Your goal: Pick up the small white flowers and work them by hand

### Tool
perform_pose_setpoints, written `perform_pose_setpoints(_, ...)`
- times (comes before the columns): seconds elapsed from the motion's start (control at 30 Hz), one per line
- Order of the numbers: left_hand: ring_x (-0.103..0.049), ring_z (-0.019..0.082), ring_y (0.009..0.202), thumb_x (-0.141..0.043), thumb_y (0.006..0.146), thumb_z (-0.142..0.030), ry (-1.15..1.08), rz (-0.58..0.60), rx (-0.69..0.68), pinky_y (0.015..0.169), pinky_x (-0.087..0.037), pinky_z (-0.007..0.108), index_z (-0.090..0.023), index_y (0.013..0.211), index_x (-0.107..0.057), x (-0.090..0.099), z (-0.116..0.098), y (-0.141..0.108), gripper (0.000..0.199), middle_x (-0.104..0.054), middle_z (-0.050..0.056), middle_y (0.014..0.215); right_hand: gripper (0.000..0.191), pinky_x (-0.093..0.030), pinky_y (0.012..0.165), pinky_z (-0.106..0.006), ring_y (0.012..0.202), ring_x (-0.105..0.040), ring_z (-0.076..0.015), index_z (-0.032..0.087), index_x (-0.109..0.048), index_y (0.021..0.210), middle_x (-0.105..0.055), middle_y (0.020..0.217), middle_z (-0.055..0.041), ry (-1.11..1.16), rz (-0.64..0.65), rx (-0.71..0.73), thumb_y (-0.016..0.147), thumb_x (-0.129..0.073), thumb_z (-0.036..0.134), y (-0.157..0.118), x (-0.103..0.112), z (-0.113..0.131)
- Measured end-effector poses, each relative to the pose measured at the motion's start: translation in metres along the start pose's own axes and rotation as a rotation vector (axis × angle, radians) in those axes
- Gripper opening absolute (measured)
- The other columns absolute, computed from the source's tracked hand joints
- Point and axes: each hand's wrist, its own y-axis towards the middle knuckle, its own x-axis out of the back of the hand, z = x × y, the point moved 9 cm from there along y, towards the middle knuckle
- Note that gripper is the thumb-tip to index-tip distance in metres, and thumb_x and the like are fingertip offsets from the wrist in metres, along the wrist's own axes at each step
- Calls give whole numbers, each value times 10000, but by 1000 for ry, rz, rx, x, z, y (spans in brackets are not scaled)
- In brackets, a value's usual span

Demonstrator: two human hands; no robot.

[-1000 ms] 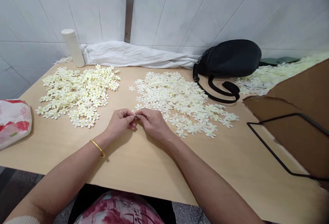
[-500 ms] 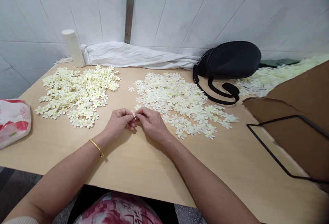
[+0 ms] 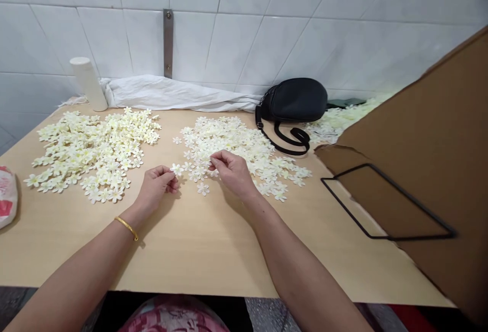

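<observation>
Your right hand has shifted toward three o'clock, finger grip unclear. Left hand pinches a white artificial flower; squeeze lightly.

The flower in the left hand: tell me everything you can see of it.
The flower is small and white, with spread petals and a pale yellowish middle; it may be artificial, though the material is hard to tell. It sits at the thumb and fingertips of the left hand, petals spread open to view, between the two piles on the table. The fingers hide part of it, so any stem cannot be made out.
</observation>
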Motion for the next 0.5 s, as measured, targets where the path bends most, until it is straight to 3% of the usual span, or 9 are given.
perform_pose_setpoints(0.13, -496, 66, 458, -586, 633, -178, -9, 7, -9, 479, -400, 200, -144, 584, -482, 0, -2, -1, 119, -554, 4, 535, 134, -372, 602, -292, 614, -506, -163, 171, -519, 670, -549, 636, -45, -548, -56, 223, 752, -423, 124, 2, 24, 9)
perform_pose_setpoints(0.27, -505, 68, 461, -592, 635, -175, -28, 50, 0, 486, -414, 204, -138, 587, -488, -4, 1, -1, 121, -558, 8, 543, 177, -340, 664, -329, 677, -494, -198, 159, -532, 648, -564, 696, -95, -973, 79, 397, 692, -435, 18, -14, 12, 3)
perform_pose_setpoints(0.37, -517, 74, 461, -593, 636, -169, -36, 73, 7, 488, -432, 212, -132, 600, -504, -8, 3, -2, 104, -561, 11, 543, 160, -348, 672, -332, 716, -503, -211, 162, -567, 705, -577, 739, -99, -955, 80, 412, 756, -441, 78, -26, 7, 8)
perform_pose_setpoints(0.43, -520, 75, 454, -588, 645, -162, -40, 89, 15, 480, -433, 211, -129, 601, -502, -11, 5, -3, 102, -559, 11, 533, 161, -366, 681, -321, 736, -515, -204, 164, -586, 775, -584, 762, -89, -840, 22, 460, 802, -432, 126, -34, 3, 26)
perform_pose_setpoints(0.5, -509, 73, 430, -578, 659, -151, -39, 99, 26, 458, -419, 202, -129, 601, -495, -13, 6, -4, 103, -547, 6, 503, 182, -393, 692, -295, 740, -528, -180, 168, -591, 828, -592, 778, -76, -677, 50, 551, 838, -411, 150, -41, -11, 47)
